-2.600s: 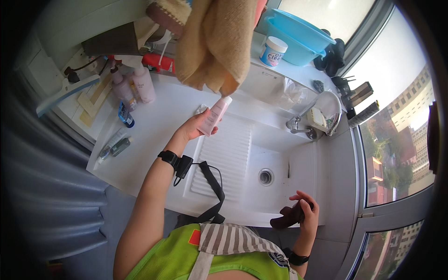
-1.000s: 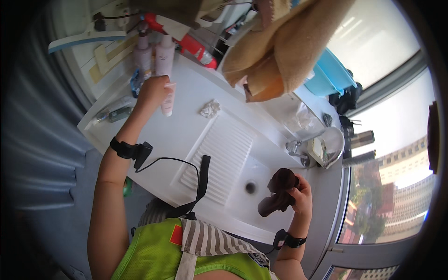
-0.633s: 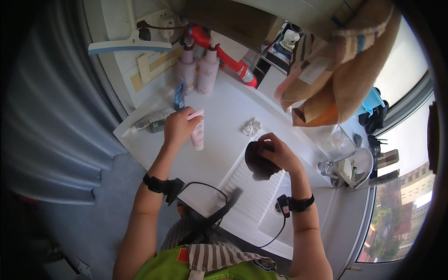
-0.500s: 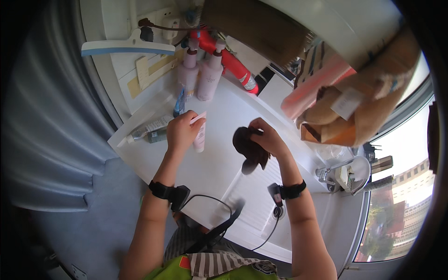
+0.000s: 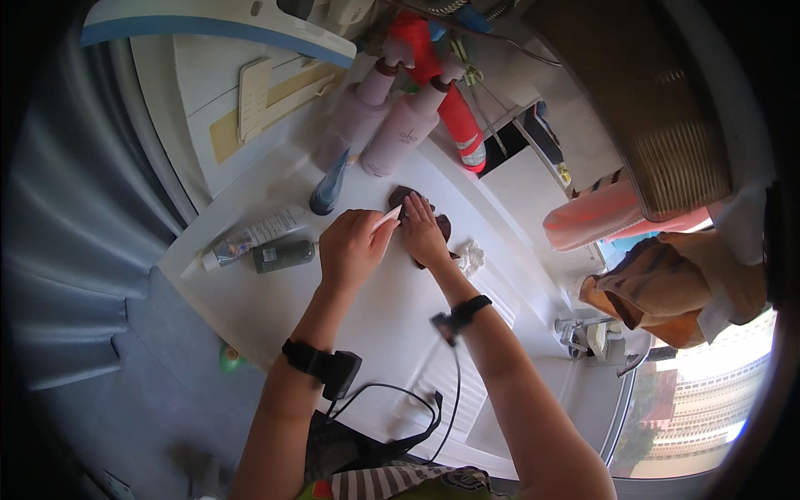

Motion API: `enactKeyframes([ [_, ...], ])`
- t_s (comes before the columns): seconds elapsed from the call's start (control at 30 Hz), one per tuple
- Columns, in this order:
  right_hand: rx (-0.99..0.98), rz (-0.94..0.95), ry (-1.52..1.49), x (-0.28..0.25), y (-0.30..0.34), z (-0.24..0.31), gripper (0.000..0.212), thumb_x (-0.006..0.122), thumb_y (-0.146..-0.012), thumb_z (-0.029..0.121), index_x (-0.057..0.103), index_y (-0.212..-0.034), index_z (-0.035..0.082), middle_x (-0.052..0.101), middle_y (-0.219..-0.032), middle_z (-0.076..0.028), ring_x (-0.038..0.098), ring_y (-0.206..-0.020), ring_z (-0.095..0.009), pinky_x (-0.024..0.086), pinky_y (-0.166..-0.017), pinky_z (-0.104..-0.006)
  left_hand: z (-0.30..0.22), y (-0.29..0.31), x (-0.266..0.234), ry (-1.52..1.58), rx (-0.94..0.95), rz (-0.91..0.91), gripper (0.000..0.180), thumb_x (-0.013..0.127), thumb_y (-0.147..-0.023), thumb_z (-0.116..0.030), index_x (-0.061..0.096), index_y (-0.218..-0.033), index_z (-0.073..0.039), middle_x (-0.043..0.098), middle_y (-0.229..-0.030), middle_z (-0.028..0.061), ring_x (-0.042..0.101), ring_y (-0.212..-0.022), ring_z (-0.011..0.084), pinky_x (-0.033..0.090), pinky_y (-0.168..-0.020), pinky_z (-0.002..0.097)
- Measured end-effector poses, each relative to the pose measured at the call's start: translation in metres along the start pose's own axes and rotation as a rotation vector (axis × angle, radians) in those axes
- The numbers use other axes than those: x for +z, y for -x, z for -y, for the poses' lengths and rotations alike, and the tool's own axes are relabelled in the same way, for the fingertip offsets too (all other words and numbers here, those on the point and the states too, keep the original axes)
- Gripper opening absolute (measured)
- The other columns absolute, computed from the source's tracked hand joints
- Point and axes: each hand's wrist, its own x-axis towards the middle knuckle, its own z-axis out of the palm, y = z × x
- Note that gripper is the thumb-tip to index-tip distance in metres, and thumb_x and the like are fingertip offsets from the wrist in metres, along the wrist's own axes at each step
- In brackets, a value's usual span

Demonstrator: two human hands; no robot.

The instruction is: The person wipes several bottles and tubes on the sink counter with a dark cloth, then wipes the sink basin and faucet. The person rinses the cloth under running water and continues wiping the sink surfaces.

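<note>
My left hand (image 5: 352, 247) is closed round a pale pink tube (image 5: 387, 218), mostly hidden by the fingers. Just right of it, my right hand (image 5: 424, 232) lies with fingers stretched out on a dark brown cloth (image 5: 443, 227) on the white counter (image 5: 333, 367). Parts of the cloth show at both sides of that hand. Beyond my left hand a blue tube (image 5: 330, 185) stands on its cap. Left of this hand lie a clear tube (image 5: 257, 236) and a dark green bottle (image 5: 285, 256).
Two pink pump bottles (image 5: 402, 133) stand at the back, with a red cylinder (image 5: 457, 125) behind. A crumpled white piece (image 5: 472, 257) lies right of the cloth. Rightward are a tap (image 5: 570, 335) and a brown bag (image 5: 658, 283). A squeegee (image 5: 225, 25) hangs at upper left.
My right hand has moved left and set the brown cloth down, its fingers now stretched over it. My left hand still grips the pink tube, closer to the right hand. The view has shifted.
</note>
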Motion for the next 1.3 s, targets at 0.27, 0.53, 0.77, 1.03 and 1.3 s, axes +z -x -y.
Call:
enactKeyframes([
  [0.27,0.056,0.025,-0.036,0.018,-0.122,-0.061,0.041,0.049,-0.082,0.008,0.056,-0.122,0.002,0.050,-0.134,-0.018,0.042,-0.127,-0.039,0.033,-0.110,-0.0433,0.003,-0.004,-0.004,-0.036,0.042,0.036,0.019,0.074,-0.079,-0.015,0.057,-0.083,-0.009,0.061,-0.070,0.0072,0.060,-0.063,0.0237,0.049,-0.054,0.0333],
  [0.53,0.073,-0.030,0.188,0.020,-0.180,-0.046,0.030,0.050,-0.086,0.016,0.062,-0.109,0.002,0.051,-0.127,-0.019,0.057,-0.105,-0.037,0.050,-0.087,-0.0443,0.001,-0.005,0.002,0.045,0.098,-0.008,0.017,0.076,-0.076,-0.010,0.062,-0.086,-0.006,0.062,-0.072,0.0066,0.059,-0.060,0.0226,0.046,-0.053,0.0309],
  [0.77,0.114,-0.018,0.481,0.006,-0.111,-0.086,0.031,0.050,-0.083,0.009,0.063,-0.111,0.006,0.050,-0.128,-0.006,0.052,-0.109,-0.035,0.051,-0.088,-0.0403,0.003,-0.001,0.001,0.016,0.090,0.019,0.020,0.078,-0.075,-0.008,0.059,-0.081,-0.004,0.059,-0.068,0.0059,0.052,-0.055,0.0208,0.041,-0.048,0.0308],
  [1.03,0.331,0.212,0.517,-0.088,0.078,-0.179,0.030,0.054,-0.079,0.006,0.066,-0.106,0.009,0.055,-0.117,-0.006,0.055,-0.101,-0.036,0.051,-0.086,-0.0396,-0.004,0.003,0.004,-0.012,0.159,0.060,0.020,0.078,-0.075,-0.010,0.059,-0.081,-0.007,0.060,-0.070,0.0053,0.054,-0.058,0.0223,0.043,-0.051,0.0323],
  [1.3,0.396,-0.140,0.013,-0.143,0.053,-0.138,0.030,0.057,-0.080,0.013,0.068,-0.108,0.012,0.062,-0.108,-0.010,0.061,-0.101,-0.031,0.051,-0.083,-0.0404,-0.006,0.002,0.005,0.026,0.092,0.036,0.021,0.079,-0.074,-0.012,0.060,-0.080,-0.007,0.059,-0.070,0.0047,0.052,-0.054,0.0190,0.041,-0.049,0.0298],
])
